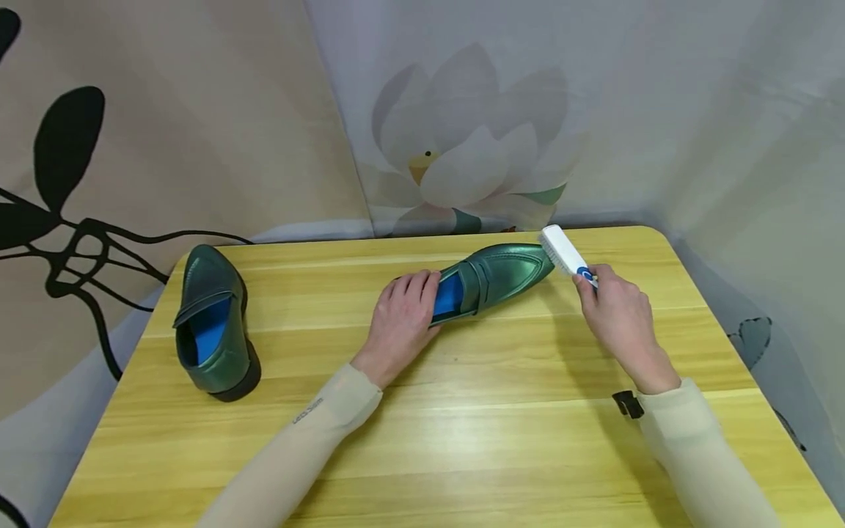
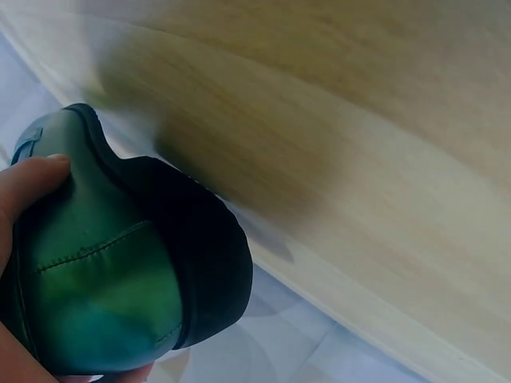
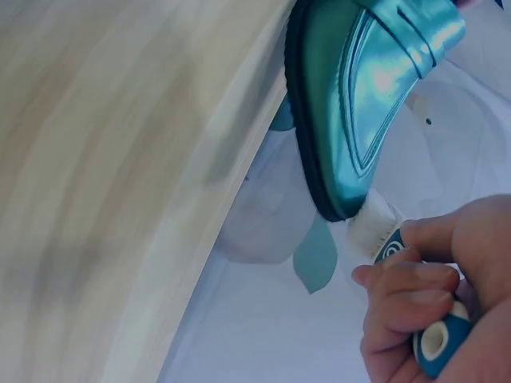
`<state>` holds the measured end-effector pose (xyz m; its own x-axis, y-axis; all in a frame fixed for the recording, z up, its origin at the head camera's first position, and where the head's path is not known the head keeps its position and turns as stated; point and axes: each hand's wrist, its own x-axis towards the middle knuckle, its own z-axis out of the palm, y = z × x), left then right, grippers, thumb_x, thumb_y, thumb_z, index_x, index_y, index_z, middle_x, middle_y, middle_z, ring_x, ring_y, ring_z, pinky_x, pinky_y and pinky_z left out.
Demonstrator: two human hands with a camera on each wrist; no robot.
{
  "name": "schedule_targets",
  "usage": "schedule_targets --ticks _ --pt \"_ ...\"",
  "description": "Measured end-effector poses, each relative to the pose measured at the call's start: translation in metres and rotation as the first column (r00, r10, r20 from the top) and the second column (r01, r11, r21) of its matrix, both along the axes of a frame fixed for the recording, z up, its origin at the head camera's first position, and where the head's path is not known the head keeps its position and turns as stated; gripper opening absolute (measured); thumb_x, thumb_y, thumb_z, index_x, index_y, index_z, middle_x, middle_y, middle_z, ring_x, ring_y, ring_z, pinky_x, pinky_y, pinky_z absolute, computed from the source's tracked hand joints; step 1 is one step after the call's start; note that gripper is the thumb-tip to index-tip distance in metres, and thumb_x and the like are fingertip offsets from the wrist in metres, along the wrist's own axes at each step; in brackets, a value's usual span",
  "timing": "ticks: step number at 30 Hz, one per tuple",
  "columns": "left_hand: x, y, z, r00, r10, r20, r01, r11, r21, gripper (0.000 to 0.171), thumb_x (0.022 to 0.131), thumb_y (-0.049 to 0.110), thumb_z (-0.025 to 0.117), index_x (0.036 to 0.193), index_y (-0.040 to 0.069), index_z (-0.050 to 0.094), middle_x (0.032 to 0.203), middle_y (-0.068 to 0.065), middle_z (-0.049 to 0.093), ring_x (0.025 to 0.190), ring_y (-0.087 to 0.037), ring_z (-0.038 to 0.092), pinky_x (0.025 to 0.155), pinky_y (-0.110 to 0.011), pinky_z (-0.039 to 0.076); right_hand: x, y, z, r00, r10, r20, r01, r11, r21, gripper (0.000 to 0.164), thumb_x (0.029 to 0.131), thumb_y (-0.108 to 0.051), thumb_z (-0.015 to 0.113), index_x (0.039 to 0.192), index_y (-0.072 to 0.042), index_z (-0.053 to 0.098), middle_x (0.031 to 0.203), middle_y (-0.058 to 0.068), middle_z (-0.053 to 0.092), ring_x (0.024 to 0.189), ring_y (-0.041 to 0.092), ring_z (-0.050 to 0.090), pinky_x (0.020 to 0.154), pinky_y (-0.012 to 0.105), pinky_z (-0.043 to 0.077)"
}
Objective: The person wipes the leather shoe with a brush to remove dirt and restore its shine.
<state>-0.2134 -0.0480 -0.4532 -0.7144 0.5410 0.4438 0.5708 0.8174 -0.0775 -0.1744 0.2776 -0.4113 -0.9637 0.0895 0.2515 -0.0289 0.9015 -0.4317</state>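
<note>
A shiny green loafer (image 1: 508, 273) with a blue insole is held above the table, its toe pointing right. My left hand (image 1: 404, 312) grips it around the heel; the left wrist view shows the heel (image 2: 104, 279) and dark sole close up. In my right hand (image 1: 617, 315) is a white and blue brush (image 1: 562, 249), held by its handle. Its bristles (image 3: 372, 223) meet the toe tip in the right wrist view. The matching green loafer (image 1: 224, 323) stands on the left side of the table, toe away from me.
The wooden table (image 1: 462, 455) has a light grain and rounded far corners. Behind it hangs a pale curtain (image 1: 264, 110) with a flower print and dark leaf shapes. A small black clip (image 1: 627, 404) shows at the right cuff.
</note>
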Motion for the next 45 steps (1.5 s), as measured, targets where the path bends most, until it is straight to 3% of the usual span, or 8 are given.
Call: schedule_targets --ticks 4,9,16,32,38,45 --pt "0.000 -0.001 0.001 1.000 -0.001 -0.014 0.001 1.000 -0.007 0.080 0.083 0.039 0.086 0.145 0.003 0.052 0.137 -0.016 0.060 0.121 -0.033 0.059 0.102 -0.050 0.052 -0.001 -0.002 0.000 1.000 0.005 0.004 -0.005 1.000 -0.005 0.046 0.109 -0.026 0.053 0.126 0.016 0.059 0.087 0.027 0.066 0.058 0.031 0.055 0.048 0.046 0.042" --pt "0.001 -0.001 -0.001 0.999 -0.004 -0.048 0.003 1.000 -0.006 0.081 0.080 0.039 0.088 0.143 0.003 0.053 0.136 -0.016 0.061 0.119 -0.033 0.060 0.101 -0.049 0.052 -0.009 -0.026 -0.001 0.998 0.057 -0.042 -0.056 0.998 0.008 0.040 0.108 -0.023 0.057 0.122 0.014 0.062 0.088 0.025 0.068 0.061 0.034 0.059 0.052 0.052 0.047" --pt "0.004 0.001 -0.003 0.998 0.003 -0.066 -0.003 1.000 -0.009 0.083 0.079 0.040 0.089 0.143 0.003 0.053 0.135 -0.015 0.061 0.119 -0.033 0.060 0.100 -0.048 0.053 -0.014 -0.056 0.000 0.991 0.122 -0.054 -0.122 0.992 -0.007 0.036 0.106 -0.022 0.061 0.121 0.011 0.063 0.087 0.022 0.069 0.059 0.030 0.060 0.048 0.046 0.048" --pt "0.003 0.000 -0.001 0.999 0.000 -0.046 0.000 1.000 -0.010 0.085 0.078 0.042 0.090 0.143 0.003 0.052 0.136 -0.016 0.060 0.119 -0.034 0.060 0.101 -0.048 0.052 0.008 0.018 -0.008 0.999 -0.023 0.031 0.024 0.999 -0.046 0.047 0.110 -0.028 0.050 0.122 0.017 0.059 0.083 0.026 0.065 0.056 0.029 0.054 0.046 0.038 0.037" --pt "0.002 -0.001 -0.001 0.998 -0.002 -0.059 0.002 1.000 -0.001 0.083 0.079 0.041 0.089 0.142 0.003 0.053 0.135 -0.016 0.061 0.119 -0.034 0.061 0.102 -0.048 0.052 0.001 0.008 -0.004 1.000 0.001 0.011 0.000 0.997 -0.074 0.048 0.110 -0.029 0.050 0.121 0.016 0.060 0.081 0.024 0.065 0.058 0.031 0.055 0.049 0.043 0.041" --pt "0.005 0.002 -0.003 0.998 0.003 -0.063 -0.004 1.000 -0.014 0.083 0.079 0.042 0.089 0.143 0.003 0.052 0.136 -0.015 0.060 0.120 -0.033 0.060 0.102 -0.048 0.051 -0.009 -0.029 0.000 0.994 0.085 -0.068 -0.085 0.996 0.005 0.039 0.106 -0.023 0.061 0.119 0.014 0.063 0.086 0.025 0.069 0.058 0.032 0.057 0.050 0.049 0.046"
